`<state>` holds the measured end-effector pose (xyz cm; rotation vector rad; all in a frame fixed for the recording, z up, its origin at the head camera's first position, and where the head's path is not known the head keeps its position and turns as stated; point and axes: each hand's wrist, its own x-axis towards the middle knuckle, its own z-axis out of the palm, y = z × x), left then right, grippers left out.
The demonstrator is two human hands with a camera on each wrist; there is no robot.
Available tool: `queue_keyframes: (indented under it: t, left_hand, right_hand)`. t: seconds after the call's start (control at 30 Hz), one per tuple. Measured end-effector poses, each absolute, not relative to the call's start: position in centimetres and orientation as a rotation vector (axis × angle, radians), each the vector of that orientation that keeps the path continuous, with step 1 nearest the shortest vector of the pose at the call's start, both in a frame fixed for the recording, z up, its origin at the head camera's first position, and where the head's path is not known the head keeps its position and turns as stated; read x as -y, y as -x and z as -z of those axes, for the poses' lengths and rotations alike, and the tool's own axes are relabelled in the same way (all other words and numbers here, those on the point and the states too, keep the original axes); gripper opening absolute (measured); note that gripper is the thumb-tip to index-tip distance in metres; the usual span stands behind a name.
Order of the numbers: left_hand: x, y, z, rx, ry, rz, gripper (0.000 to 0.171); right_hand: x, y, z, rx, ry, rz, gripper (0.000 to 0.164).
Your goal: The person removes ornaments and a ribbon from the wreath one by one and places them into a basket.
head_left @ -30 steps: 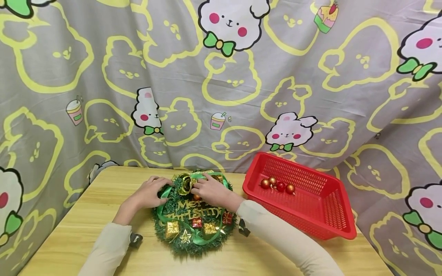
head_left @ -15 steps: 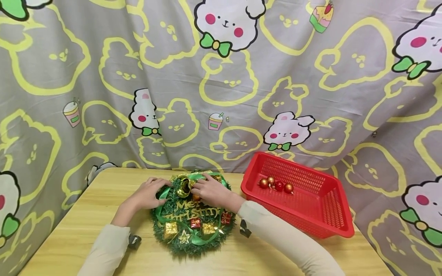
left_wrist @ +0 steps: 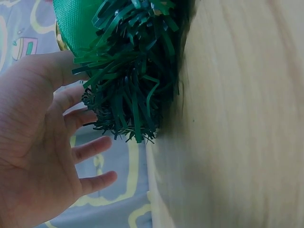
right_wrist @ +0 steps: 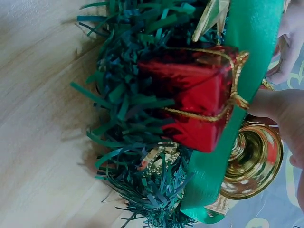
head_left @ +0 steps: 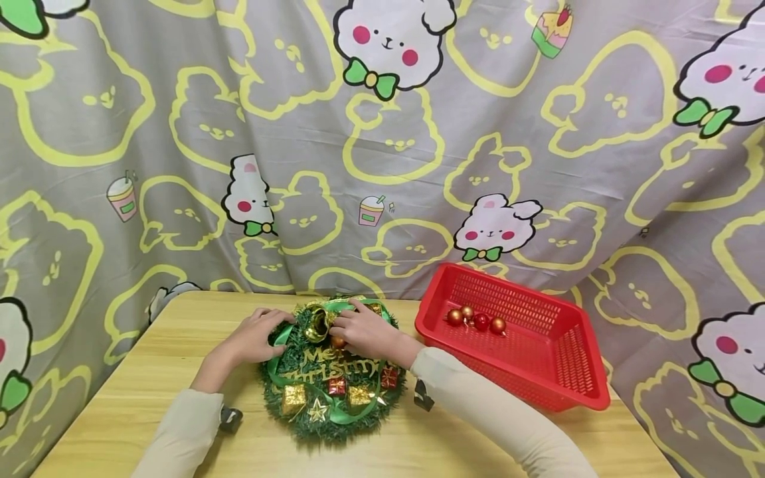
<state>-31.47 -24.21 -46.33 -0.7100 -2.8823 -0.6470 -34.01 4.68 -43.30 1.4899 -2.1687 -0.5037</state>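
Note:
A green tinsel Christmas wreath (head_left: 331,431) lies on the table, decorated with green ribbon (right_wrist: 254,52), gold "Merry Christmas" lettering (head_left: 335,372), gift boxes and a star. The left hand (head_left: 257,335) rests at its upper left edge; in the left wrist view the thumb and nearest fingers touch the tinsel (left_wrist: 135,85), while the others extend loosely. Over the upper right part, the right hand (head_left: 364,332) has curled fingers at an orange-gold Christmas ball (head_left: 338,342), mostly hidden under it. A gold bell (right_wrist: 254,164) sits beside the right thumb; ribbon hides the fingertips in the right wrist view.
A red perforated basket (head_left: 514,378) stands at the right of the wooden table (head_left: 137,398). Inside are several small balls, gold and red (head_left: 481,322). A grey curtain (head_left: 311,133) with cartoon prints hangs right behind the table's back edge.
The head view has shifted slightly, moving the scene a little left. Both hands keep their places on the wreath, with no clear movement.

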Motion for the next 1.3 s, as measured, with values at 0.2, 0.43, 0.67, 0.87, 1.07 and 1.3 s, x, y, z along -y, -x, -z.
queue_keyframes:
  t: [0.2, 0.43, 0.67, 0.87, 1.07, 1.3]
  left_hand:
    - [24.1, 31.4, 46.3, 2.881, 0.714, 0.642, 0.048]
    - [24.0, 31.4, 46.2, 2.876, 0.72, 0.639, 0.049]
    - [24.0, 31.5, 46.2, 2.882, 0.717, 0.641, 0.049]
    - [24.1, 31.6, 46.4, 2.886, 0.721, 0.639, 0.049]
    - [24.2, 31.9, 46.5, 2.886, 0.738, 0.634, 0.05]
    - [24.1, 31.6, 46.4, 2.891, 0.74, 0.644, 0.05]
  right_hand:
    - [-4.8, 34.0, 43.2, 2.184, -1.506, 0.442, 0.029]
    - [-4.6, 34.0, 42.7, 2.219, -1.51, 0.43, 0.032]
    - [-4.3, 33.7, 41.5, 2.301, -1.507, 0.388, 0.037]
    - [-4.5, 33.6, 40.4, 2.288, -1.5, 0.384, 0.033]
    - [-5.0, 33.9, 39.4, 2.305, -1.478, 0.332, 0.035]
    - [-6.1, 34.6, 37.9, 2.307, -1.435, 0.256, 0.032]
